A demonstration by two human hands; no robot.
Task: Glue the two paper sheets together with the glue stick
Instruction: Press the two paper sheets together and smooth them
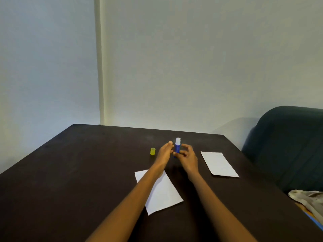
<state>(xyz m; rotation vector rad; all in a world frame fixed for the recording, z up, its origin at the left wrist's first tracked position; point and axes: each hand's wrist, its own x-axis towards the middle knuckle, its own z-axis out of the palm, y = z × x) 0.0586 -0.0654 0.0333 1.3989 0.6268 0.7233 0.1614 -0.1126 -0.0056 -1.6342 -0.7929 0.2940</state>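
Though uncapped, glue stick (177,148) between hands

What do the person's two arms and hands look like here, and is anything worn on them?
Both forearms are bare up to the picture's lower edge: no sleeves show. The left hand and right hand wear no gloves. I see no watch, bracelet or ring, though the fingers are too small and blurred to be sure.

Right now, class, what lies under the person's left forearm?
The near paper sheet lies flat on the dark table. The left forearm crosses its left part, hiding that strip; any glue there cannot be seen.
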